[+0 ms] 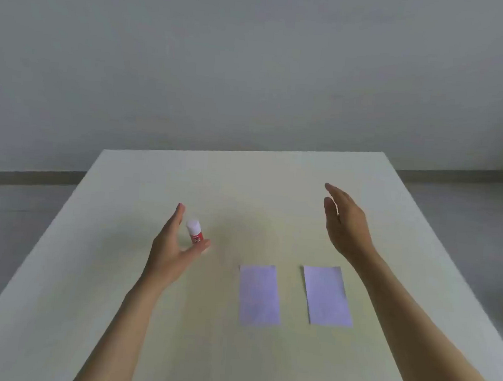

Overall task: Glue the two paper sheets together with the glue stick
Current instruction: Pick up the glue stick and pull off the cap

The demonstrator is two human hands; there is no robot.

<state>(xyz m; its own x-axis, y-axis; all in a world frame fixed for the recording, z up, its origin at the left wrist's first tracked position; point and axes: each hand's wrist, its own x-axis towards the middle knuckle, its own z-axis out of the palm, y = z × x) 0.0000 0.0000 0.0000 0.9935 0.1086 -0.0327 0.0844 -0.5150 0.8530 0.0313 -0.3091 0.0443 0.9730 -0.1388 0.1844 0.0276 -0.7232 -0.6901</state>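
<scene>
My left hand (170,251) is spread wide, thumb and fingers on either side of the glue stick (195,233), not closed on it; whether the thumb tip touches the tube's base I cannot tell. My right hand (344,223) is held flat and open above the table (119,270), edge-on, holding nothing, beyond the far end of the right paper sheet (327,295).

Glue stick: stands upright on the table, white cap on top, red body below, well left of the sheets. Judgement: light, rigid, smooth plastic, easy to tip if nudged high. Best taken around the red body, low, thumb opposite fingers, leaving the cap free for the other hand to pull off.

Sheets: the left paper sheet (259,295) and the right one lie flat, side by side, apart with a strip of bare table between, long sides roughly parallel. Judgement: thin, limp, will slide under the stick unless pinned; lift by a corner or edge.

Count: one glue stick, two sheets, both pale lilac. Nothing glued yet; cap is on.
</scene>
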